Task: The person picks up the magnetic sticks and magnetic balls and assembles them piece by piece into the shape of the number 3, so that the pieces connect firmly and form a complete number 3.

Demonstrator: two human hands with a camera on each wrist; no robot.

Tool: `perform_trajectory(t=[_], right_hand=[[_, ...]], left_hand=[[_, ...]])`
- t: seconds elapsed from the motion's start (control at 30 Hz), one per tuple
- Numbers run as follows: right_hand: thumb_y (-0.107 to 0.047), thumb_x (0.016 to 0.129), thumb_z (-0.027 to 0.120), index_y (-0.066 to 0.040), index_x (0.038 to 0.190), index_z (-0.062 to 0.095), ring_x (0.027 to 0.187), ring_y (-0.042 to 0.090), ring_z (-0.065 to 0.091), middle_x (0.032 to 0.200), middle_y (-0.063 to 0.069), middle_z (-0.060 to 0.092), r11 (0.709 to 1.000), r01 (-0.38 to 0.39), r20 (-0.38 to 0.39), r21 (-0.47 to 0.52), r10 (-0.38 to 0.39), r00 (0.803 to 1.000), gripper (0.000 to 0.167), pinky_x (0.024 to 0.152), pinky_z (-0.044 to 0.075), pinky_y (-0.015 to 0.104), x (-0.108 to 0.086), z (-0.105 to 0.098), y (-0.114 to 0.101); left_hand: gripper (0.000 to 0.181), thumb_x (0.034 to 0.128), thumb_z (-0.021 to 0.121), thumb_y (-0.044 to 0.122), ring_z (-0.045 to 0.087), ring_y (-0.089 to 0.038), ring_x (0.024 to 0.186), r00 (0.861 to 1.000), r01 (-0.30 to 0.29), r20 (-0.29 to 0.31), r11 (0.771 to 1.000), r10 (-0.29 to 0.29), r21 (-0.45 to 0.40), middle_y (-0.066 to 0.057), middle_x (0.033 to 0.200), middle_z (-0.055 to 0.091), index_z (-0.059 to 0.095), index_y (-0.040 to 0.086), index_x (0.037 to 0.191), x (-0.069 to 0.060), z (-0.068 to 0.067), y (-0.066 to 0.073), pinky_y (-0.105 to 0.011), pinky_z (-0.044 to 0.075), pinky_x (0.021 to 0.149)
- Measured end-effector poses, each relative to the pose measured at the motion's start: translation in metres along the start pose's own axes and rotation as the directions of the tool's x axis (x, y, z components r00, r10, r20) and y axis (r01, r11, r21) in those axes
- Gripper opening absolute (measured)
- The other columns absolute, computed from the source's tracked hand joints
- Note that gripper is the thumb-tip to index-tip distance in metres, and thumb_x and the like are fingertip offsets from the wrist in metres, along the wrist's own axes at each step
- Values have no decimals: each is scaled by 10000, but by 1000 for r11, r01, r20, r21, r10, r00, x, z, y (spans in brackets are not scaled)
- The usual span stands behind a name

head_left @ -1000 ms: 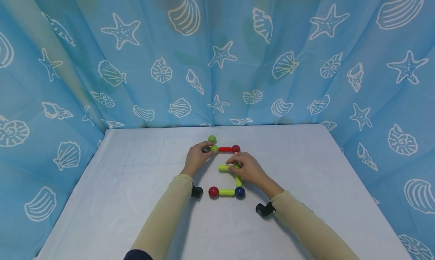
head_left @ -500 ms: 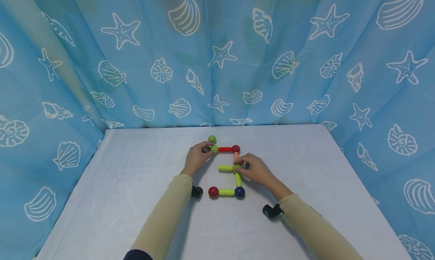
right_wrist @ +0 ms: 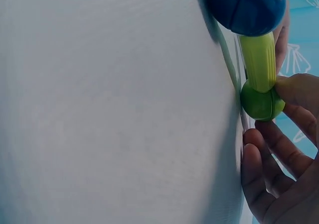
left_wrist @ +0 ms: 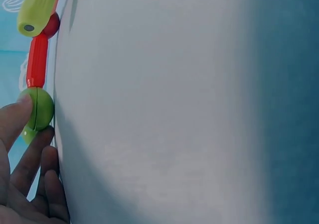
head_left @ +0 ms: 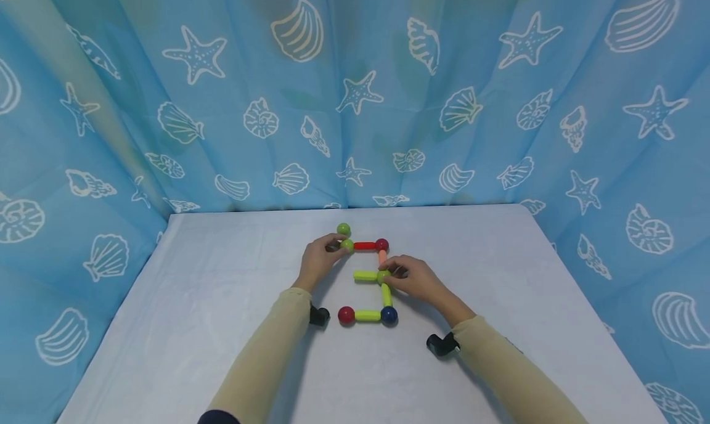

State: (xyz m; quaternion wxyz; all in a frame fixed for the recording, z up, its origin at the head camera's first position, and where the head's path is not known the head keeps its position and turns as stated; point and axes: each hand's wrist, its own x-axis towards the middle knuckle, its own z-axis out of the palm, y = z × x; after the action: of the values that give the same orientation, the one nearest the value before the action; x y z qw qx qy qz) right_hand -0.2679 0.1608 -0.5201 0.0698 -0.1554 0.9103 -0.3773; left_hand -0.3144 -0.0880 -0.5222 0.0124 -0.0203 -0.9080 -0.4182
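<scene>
Balls and rods of a magnetic building set lie joined on the white table. My left hand pinches a green ball at the left end of a red rod. A dark red ball caps that rod's other end, and a pink rod runs down from it. With thumb and index finger, my right hand pinches the middle green ball. From this ball one yellow-green rod points left, and another rod leads to a dark blue ball.
Leftward from the blue ball, a yellow-green rod ends in a red ball. A loose-looking green ball sits just behind my left hand. A blue shell-print curtain hangs behind the white table.
My right hand has shifted slightly right and its fingers have come round the middle green ball, uncovering the pink rod. The left hand keeps its hold. The head view has tilted slightly.
</scene>
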Motion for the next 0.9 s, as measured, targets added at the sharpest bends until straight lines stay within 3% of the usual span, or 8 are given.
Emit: perform_trajectory(t=[0.33,0.63,0.9], right_hand=[[-211,931,754,-215,1155,723,985,162,623,1096,-48,675,1000,-13,-15,0,13,1000,226,906,547,376,-2,0,2],[-208,928,756,-218,1159,726,991,155,620,1110,-49,670,999,-13,-2,40,13,1000,233,910,540,365,0,3,4],[-217,924,763,-241,1149,727,981,145,614,1106,-68,667,998,-32,-8,51,32,999,229,899,541,358,0,1,2]], left_hand=[[324,958,712,245,638,-208,953,999,-4,-32,998,2,-69,-52,1055,704,617,143,1251,3,0,-7,-363,534,839],[310,980,675,195,606,-215,906,995,4,-98,1000,-6,-17,-69,1025,666,599,60,1249,9,-6,-11,-350,520,807],[413,983,687,249,605,-230,966,997,19,-68,1000,-19,-10,-79,1073,649,565,76,1338,14,-11,-7,-364,524,880]])
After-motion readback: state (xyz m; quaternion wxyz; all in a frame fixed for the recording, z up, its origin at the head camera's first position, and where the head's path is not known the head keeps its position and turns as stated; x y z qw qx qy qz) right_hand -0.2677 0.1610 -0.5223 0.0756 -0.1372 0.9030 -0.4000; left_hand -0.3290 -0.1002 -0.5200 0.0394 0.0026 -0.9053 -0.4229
